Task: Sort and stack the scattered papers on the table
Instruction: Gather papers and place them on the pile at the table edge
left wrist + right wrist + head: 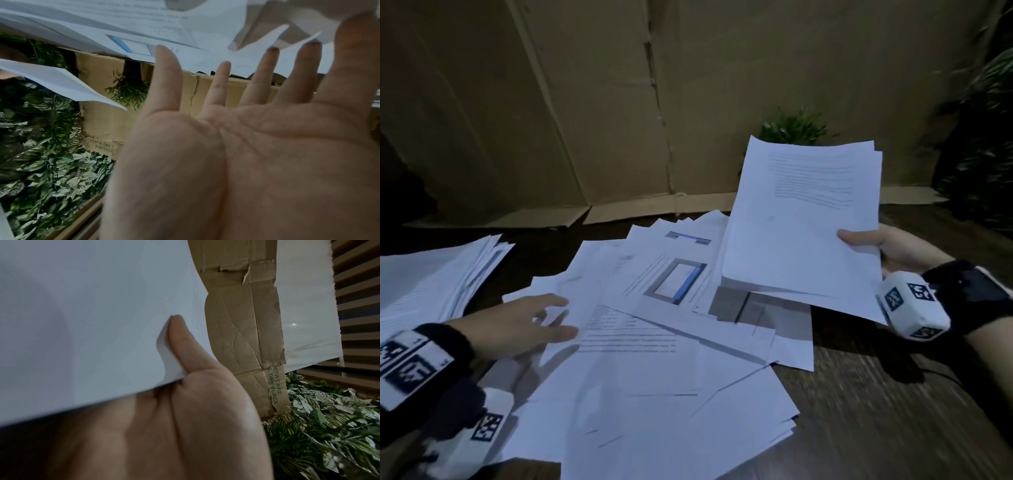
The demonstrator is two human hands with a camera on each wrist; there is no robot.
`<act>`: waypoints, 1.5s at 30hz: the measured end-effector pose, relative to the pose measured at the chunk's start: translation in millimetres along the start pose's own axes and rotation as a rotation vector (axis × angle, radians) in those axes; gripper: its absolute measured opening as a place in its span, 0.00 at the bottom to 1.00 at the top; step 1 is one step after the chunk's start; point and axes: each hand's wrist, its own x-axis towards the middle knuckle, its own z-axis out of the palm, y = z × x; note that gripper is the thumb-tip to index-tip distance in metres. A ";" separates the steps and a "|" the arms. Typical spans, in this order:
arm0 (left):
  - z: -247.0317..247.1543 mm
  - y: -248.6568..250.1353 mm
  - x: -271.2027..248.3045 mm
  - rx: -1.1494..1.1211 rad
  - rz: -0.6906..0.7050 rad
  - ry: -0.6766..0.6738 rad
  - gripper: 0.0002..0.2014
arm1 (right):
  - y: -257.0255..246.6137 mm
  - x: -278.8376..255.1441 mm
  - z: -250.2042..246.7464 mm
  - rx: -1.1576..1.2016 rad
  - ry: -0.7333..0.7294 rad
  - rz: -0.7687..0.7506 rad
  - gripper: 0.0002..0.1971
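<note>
Grip: right hand (893, 250) pinches a sheaf of papers (804, 219) above the table (893, 394); left hand (517, 325), fingers spread, reaches the scattered papers (654, 359).
Left wrist: palm (257, 146) bare, fingers straight.
Right wrist: thumb (180, 340) clamps the sheaf.

Left hand (524, 325) reaches in from the lower left, palm down, fingers (220, 84) straight and spread wide, thumb out to the side. The left wrist view shows the whole palm open, nothing gripped. A dark band with a marked white block wraps that wrist. Over on the right, the right hand (887, 251) is raised, its thumb (180, 344) laid flat on top of a sheaf of papers (804, 219) and pinching it; the other fingers are hidden beneath. The right forearm comes in from the right edge, wearing the same dark band and marked block.
</note>
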 end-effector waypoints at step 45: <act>38.6 117.9 12.1 0.591 0.327 0.030 0.32 | 18.6 -7.4 49.5 0.693 -0.001 -0.143 0.26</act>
